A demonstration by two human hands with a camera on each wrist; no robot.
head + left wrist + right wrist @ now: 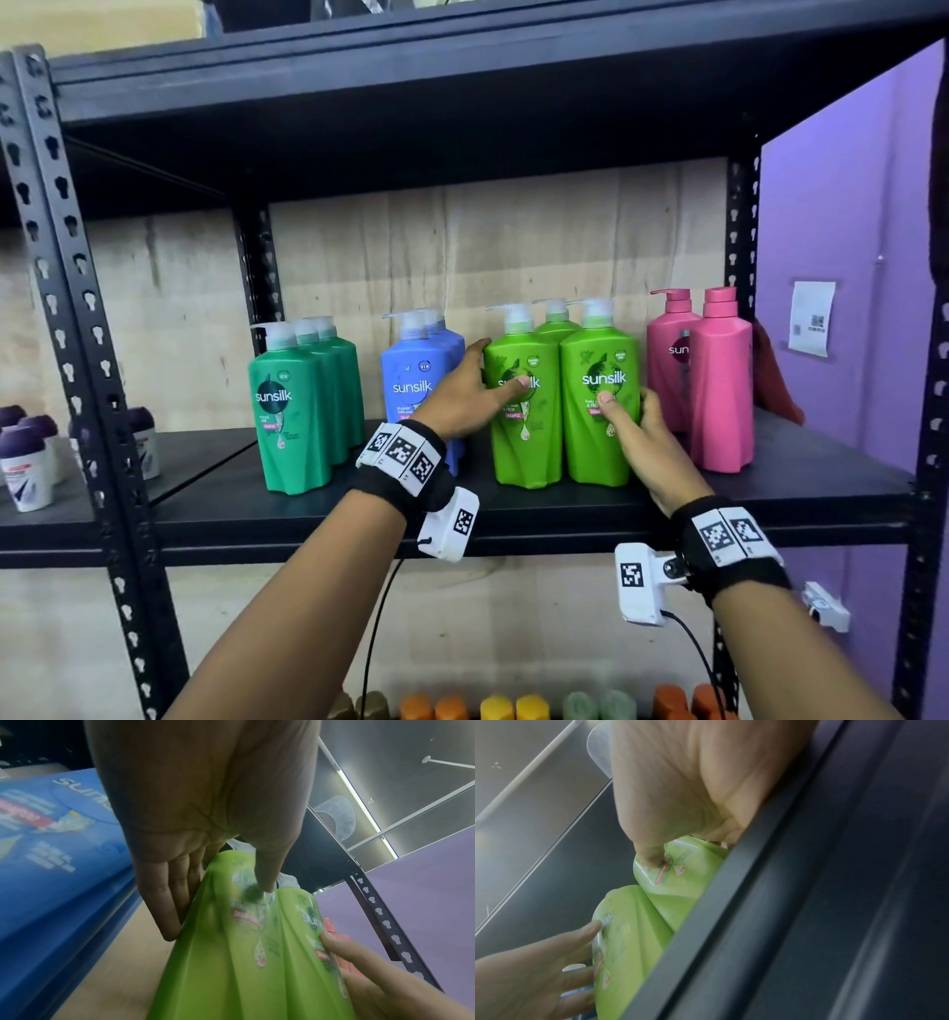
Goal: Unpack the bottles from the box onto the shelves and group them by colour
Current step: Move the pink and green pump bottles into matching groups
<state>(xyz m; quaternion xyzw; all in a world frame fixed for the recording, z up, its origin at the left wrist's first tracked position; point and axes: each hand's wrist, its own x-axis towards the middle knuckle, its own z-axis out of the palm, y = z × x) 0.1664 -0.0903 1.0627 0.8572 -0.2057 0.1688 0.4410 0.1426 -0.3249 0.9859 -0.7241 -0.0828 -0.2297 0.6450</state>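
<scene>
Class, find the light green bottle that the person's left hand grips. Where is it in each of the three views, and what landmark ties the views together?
Head: left-hand light green bottle, centre of the shelf, gripped by the left hand.
Left wrist: centre bottom, below the palm.
Right wrist: lower left.
Shared landmark: the second light green bottle standing against it, held by the right hand.

Black slotted-metal shelving (462,519); plywood back panel (513,246); purple wall (847,205) at right, paper notice (811,317) stuck on.
</scene>
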